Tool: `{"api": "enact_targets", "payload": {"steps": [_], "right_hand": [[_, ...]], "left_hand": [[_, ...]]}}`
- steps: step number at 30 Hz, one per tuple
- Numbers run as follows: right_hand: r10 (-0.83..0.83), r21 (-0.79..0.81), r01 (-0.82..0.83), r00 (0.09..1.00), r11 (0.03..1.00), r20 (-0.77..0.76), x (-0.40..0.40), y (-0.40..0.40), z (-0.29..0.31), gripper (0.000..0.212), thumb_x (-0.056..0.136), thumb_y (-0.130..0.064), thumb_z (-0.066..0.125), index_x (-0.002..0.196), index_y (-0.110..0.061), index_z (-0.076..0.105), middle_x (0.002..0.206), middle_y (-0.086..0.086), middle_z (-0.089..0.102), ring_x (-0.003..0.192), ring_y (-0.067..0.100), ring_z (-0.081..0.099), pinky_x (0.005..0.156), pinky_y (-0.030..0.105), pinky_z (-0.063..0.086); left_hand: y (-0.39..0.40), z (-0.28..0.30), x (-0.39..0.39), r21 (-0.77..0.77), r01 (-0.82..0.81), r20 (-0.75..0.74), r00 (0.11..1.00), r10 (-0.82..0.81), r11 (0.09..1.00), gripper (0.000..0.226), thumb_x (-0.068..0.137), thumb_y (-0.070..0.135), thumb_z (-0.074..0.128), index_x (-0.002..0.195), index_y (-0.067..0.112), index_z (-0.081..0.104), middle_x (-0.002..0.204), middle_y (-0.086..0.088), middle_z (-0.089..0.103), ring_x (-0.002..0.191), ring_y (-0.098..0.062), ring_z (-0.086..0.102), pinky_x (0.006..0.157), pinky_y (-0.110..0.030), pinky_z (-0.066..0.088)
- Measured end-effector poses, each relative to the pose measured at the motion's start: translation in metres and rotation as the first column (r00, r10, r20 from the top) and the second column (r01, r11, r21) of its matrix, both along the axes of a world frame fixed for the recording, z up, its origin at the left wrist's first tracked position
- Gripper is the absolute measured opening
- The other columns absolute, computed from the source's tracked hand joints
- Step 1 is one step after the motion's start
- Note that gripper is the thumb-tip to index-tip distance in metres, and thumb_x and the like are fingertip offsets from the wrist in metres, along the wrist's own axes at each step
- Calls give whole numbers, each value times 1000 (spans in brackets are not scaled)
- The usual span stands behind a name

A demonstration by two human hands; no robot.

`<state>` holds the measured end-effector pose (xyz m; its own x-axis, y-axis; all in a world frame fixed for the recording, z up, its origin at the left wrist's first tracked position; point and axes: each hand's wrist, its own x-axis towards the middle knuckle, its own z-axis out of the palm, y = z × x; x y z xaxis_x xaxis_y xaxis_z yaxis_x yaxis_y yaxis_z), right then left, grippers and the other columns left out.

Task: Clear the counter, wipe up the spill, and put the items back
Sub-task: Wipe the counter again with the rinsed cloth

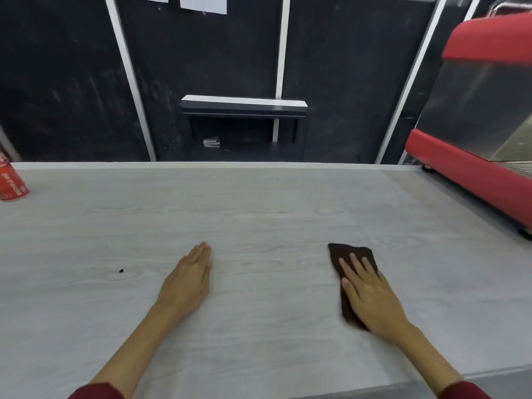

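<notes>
A dark brown cloth (pixel 349 251) lies flat on the pale wood-grain counter (pixel 259 203), right of centre. My right hand (pixel 371 295) presses down on it with fingers spread, covering its near half. My left hand (pixel 188 280) rests flat on the bare counter, fingers together, holding nothing. A small dark speck (pixel 121 271) sits on the counter left of my left hand. A red can (pixel 10 182) stands at the far left edge, partly cut off by the frame.
A red and steel espresso machine (pixel 483 116) occupies the right end of the counter. Behind the counter's far edge are a dark wall, a low dark shelf (pixel 243 106) and a clear plastic cup (pixel 212 142) lying on the floor.
</notes>
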<state>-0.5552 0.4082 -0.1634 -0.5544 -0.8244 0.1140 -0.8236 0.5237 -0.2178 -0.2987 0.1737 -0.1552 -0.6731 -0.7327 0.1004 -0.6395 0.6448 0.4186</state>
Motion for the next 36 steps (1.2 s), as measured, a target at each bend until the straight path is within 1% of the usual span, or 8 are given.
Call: {"api": "enact_targets", "payload": {"steps": [3, 9, 13, 18, 22, 25, 28, 36], "right_hand": [[-81, 73, 82, 997, 994, -16, -28, -49, 9, 61, 91, -50, 3, 147, -24, 10, 158, 3, 6, 145, 24, 5, 116, 41, 13], [49, 87, -48, 999, 995, -4, -22, -151, 11, 94, 65, -51, -16, 146, -19, 18, 156, 9, 13, 144, 31, 13, 115, 47, 14], [206, 66, -207, 978, 976, 26, 19, -176, 7, 77, 81, -54, -12, 147, -24, 14, 158, 3, 7, 145, 25, 5, 117, 42, 6], [400, 37, -402, 915, 915, 52, 39, -131, 3, 80, 72, -61, -18, 144, -33, 4, 152, -13, -5, 141, 9, -10, 112, 25, -9], [312, 18, -311, 950, 950, -19, -2, -96, -4, 66, 86, -61, -8, 141, -32, 13, 148, -13, 10, 142, 19, 14, 111, 22, 2], [164, 75, -167, 986, 983, 36, -48, -102, -2, 82, 76, -71, -15, 144, -31, 7, 151, -13, 0, 145, 15, 3, 116, 29, 6], [67, 129, -66, 998, 989, -5, -83, -141, 5, 60, 92, -52, 7, 147, -27, 10, 157, -2, 5, 146, 21, 3, 117, 39, 11], [309, 177, -316, 949, 932, 69, -61, -258, 13, 49, 100, -37, 17, 147, -28, 8, 158, 0, 1, 145, 22, -1, 117, 41, 4]], "left_hand": [[-10, 3, -10, 11, -4, 14, 1000, 4, 1000, 48, 100, 20, 22, 146, 8, 16, 156, -3, 12, 144, -12, 11, 116, -23, 5], [-30, 3, -28, -20, -10, 1, 1000, 10, 1000, 47, 100, 19, 24, 145, 8, 19, 156, -3, 14, 144, -12, 13, 115, -22, 5], [-37, -1, -33, -50, 7, -16, 1000, -8, 999, 47, 100, 20, 25, 145, 9, 20, 155, -1, 16, 143, -11, 14, 111, -18, 5], [-44, 0, -36, -94, 29, -24, 999, -31, 995, 47, 100, 21, 25, 145, 10, 19, 156, 1, 16, 143, -8, 15, 106, -11, 4], [-50, 2, -43, -75, 37, -18, 999, -39, 996, 47, 100, 22, 24, 146, 11, 18, 156, 2, 14, 143, -8, 13, 106, -12, 4], [-51, 1, -47, -76, 23, -23, 999, -24, 997, 47, 100, 22, 25, 145, 11, 19, 156, 1, 14, 143, -9, 14, 107, -14, 6], [-49, -1, -48, -81, -14, -42, 999, 11, 997, 47, 100, 22, 26, 145, 12, 21, 155, 2, 16, 143, -9, 15, 108, -15, 7], [-48, -1, -49, -96, -31, -54, 998, 26, 995, 46, 100, 22, 26, 145, 16, 20, 155, 7, 15, 143, -5, 13, 106, -10, 4]]}}
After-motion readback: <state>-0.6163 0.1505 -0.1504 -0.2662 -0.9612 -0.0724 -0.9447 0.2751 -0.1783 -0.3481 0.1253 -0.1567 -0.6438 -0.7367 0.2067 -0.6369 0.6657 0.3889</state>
